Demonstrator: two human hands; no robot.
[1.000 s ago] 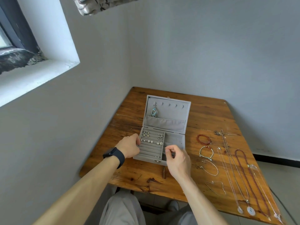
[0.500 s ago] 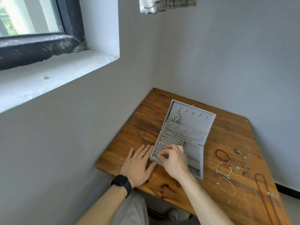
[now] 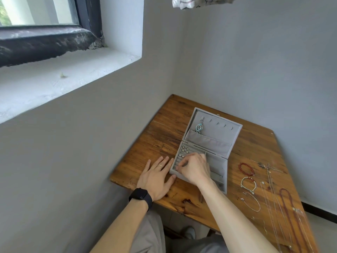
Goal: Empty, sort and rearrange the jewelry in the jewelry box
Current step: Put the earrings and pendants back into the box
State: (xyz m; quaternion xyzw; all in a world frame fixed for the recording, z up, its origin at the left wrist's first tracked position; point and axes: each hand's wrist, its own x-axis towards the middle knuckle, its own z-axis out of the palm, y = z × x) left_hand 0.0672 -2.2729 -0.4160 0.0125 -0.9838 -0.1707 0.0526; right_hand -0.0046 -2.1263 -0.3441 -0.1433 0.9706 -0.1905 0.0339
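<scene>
Jewelry box (image 3: 217, 163) of grey velvet sits open on the wooden table (image 3: 164, 136) close to the corner of the walls. Its lid stands back, and a turquoise pendant (image 3: 198, 127) hangs from the leftmost hook above the lid's pocket. The left hand (image 3: 156, 178) lies flat on the wood just beside the box with its fingers straight and spread. Its fingertips touch the box's left wall and its thumb touches the near left corner; it wears a thin ring (image 3: 160, 166) and a black watch (image 3: 141, 197). The right hand (image 3: 195, 170) reaches over the ring rolls in the left compartment, fingers curled, with thumb and forefinger pinched on a small piece (image 3: 174, 168) at the near left rows, too tiny to identify. Several small studs (image 3: 184, 149) sit in the far rows. On the table to the right of the box, apart from it, lie a red bead bracelet (image 3: 246, 168), a silver bracelet (image 3: 249, 185), a thin chain bracelet (image 3: 252, 201), fine silver necklaces (image 3: 271, 194) and a dark red bead necklace (image 3: 290, 207).
</scene>
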